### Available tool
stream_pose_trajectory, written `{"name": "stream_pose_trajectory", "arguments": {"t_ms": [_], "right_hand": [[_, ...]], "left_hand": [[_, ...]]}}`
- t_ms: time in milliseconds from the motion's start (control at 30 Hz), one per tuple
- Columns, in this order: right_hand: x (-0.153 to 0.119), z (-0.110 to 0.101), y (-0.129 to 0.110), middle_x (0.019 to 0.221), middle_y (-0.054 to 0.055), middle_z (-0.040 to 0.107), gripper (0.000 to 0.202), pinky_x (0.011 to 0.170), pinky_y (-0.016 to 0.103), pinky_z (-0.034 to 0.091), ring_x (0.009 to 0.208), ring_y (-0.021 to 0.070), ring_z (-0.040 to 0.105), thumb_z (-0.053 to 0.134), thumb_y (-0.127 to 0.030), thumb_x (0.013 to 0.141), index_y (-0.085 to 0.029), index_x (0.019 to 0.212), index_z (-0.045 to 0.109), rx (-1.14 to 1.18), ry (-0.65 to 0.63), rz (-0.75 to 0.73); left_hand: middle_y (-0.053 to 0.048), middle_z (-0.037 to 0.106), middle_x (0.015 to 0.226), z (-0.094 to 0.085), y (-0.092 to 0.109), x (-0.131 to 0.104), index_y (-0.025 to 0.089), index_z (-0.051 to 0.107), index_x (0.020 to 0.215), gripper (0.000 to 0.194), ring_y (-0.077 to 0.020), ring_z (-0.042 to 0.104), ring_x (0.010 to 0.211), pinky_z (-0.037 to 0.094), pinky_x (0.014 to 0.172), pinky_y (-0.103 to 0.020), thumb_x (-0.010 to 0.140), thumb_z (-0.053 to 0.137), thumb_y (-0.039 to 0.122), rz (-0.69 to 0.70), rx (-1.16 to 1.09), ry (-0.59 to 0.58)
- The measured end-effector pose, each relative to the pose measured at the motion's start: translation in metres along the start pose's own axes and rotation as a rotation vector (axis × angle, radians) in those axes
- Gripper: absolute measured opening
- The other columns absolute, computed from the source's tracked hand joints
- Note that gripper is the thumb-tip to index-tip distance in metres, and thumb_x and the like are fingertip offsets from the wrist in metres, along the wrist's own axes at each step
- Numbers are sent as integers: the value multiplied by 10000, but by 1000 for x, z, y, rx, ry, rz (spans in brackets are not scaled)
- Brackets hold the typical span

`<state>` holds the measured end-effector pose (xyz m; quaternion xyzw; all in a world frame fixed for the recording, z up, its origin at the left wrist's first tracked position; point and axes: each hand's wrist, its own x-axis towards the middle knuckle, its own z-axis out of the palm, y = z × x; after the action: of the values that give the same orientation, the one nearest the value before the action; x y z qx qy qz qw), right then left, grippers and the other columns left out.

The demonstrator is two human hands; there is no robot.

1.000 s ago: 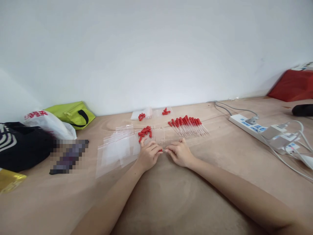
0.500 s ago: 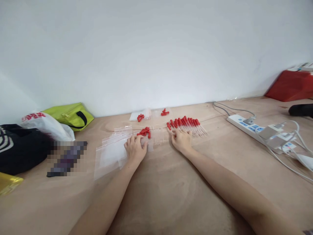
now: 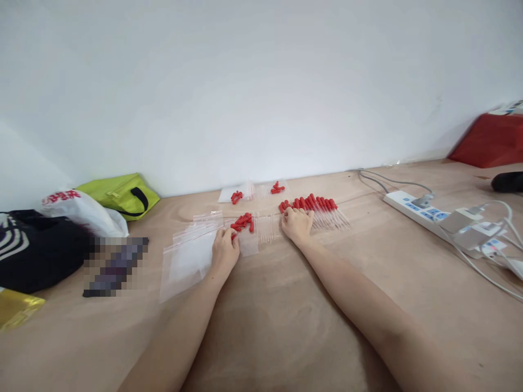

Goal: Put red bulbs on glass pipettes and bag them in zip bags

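Observation:
My left hand (image 3: 225,251) is closed, with a red rubber bulb at its fingertips. Just beyond lies a small pile of red rubber bulbs (image 3: 244,221) on a clear plastic bag (image 3: 250,247). To the right of the pile, thin clear tubes (image 3: 267,228) lie side by side. My right hand (image 3: 297,223) is curled at the left end of a row of droppers (image 3: 322,204) with red bulbs and slender clear stems. Its fingers hide whatever they grip. Overlapping zip bags (image 3: 186,256) lie left of my left hand.
Two more small groups of red bulbs (image 3: 236,196) lie near the wall on bags. A power strip (image 3: 412,209) with chargers and cables is at right. On the left are a lime-green bag (image 3: 122,193), a white plastic bag (image 3: 87,212) and a black bag (image 3: 36,247).
My left hand has drawn back slightly from the pile and its fingers have closed around a red bulb. My right hand's fingers have curled in at the left end of the droppers.

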<state>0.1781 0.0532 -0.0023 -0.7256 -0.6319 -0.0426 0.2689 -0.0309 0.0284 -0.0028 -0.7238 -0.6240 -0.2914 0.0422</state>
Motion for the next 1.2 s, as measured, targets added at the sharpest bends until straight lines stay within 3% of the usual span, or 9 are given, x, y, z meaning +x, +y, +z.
{"name": "stream_pose_trajectory", "arguments": {"t_ms": [200,300,367,467,567,733,867,1067,1200], "right_hand": [[-13,-9,-15,862,95,648,283,792,390,201,839,216,522,408,-353,792,-175,774,626,8,-73,-51],[-16,-12,-24,823,107,647,304,816,405,204,818,224,531,429,-374,767,-158,778,643,-14,-161,-22],[-17,-14,-27,790,118,646,313,827,414,207,794,228,538,427,-354,760,-139,783,654,-36,-201,4],[-17,-17,-28,766,138,644,316,826,419,213,774,236,546,428,-326,746,-114,768,662,-57,-218,-2],[-17,-17,-27,752,146,643,297,814,419,216,776,247,547,433,-301,738,-104,746,656,-63,-215,-26],[-19,-15,-23,775,126,638,277,793,403,204,813,241,535,404,-294,789,-125,766,623,-11,-126,-16],[-28,-16,-11,829,65,625,235,755,340,213,812,184,523,395,-296,835,-159,789,581,147,-12,-159],[-52,-27,26,812,23,610,192,716,277,248,741,128,524,391,-249,862,-177,852,568,400,-110,-456],[-63,-39,42,795,26,615,206,736,286,251,703,119,527,388,-244,868,-184,881,585,439,-147,-541]], "left_hand": [[-84,542,831,2,-1,-1,165,502,853,182,-236,535,823,452,739,-357,720,431,63,50,-58,166],[-94,542,885,-4,11,-7,159,499,919,210,-240,515,875,432,791,-382,755,404,67,172,-94,218],[-90,536,913,-8,21,-13,160,499,961,219,-224,511,894,432,805,-368,786,390,87,296,-158,143],[-74,529,920,-10,33,-22,167,517,1004,269,-193,523,867,448,777,-331,783,392,79,441,-222,-74],[-58,524,861,-7,37,-26,170,571,957,232,-180,526,801,455,739,-324,774,443,105,486,-214,-213],[-37,520,810,-4,37,-25,175,604,865,127,-164,526,775,455,718,-303,804,499,210,372,-264,-213],[-43,552,816,-10,38,-27,182,592,782,65,-192,514,823,422,758,-333,786,540,221,358,-196,-164],[-29,649,844,-15,38,-33,184,557,858,72,-194,561,826,317,844,-393,826,499,214,368,-138,-173],[-10,674,862,-13,38,-34,212,563,949,134,-179,584,839,222,916,-417,853,469,221,425,-147,-162]]}}
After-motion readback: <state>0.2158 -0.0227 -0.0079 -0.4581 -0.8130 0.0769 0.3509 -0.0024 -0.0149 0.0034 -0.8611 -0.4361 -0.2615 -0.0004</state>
